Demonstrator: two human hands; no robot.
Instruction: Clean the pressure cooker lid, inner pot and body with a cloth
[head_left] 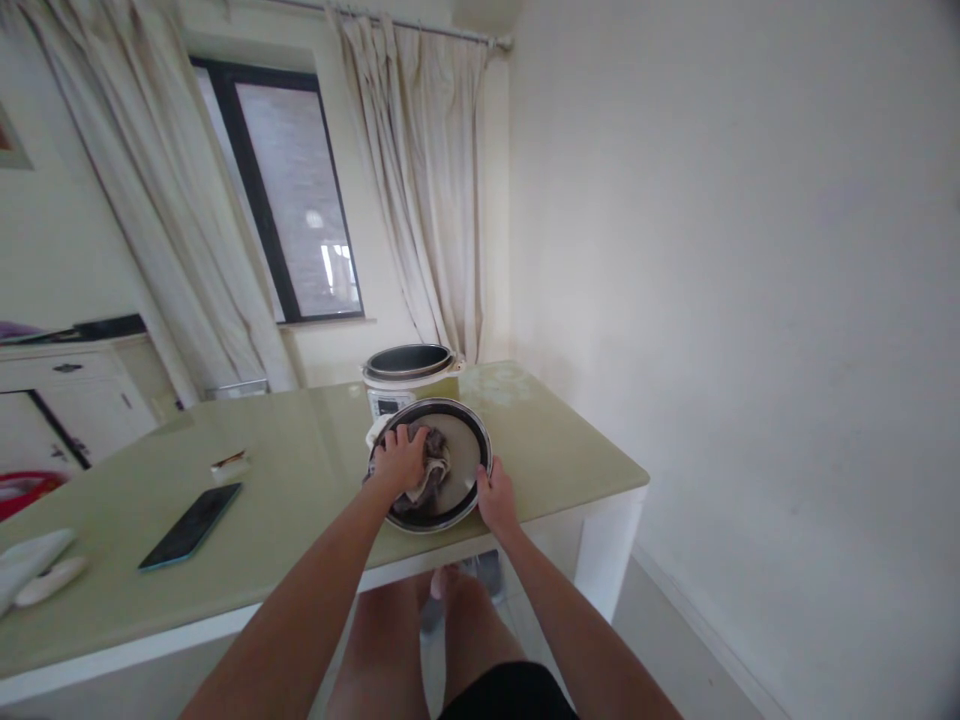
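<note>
The single view looks out from the person's head, facing forward and down along both forearms to the table, whose near edge lies close below. The left hand and right hand sit below mid-frame, fairly near; the window stands farther off at upper left, and a pale wall fills the right side.

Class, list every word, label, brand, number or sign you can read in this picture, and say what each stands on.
No text can be read.
Control panel on the cooker: its markings are too small and blurred to read.
Lid under the cloth: no lettering shows on its visible part.
Phone: dark face, no legible text.
Small item beyond the phone: too blurred to tell.
</note>
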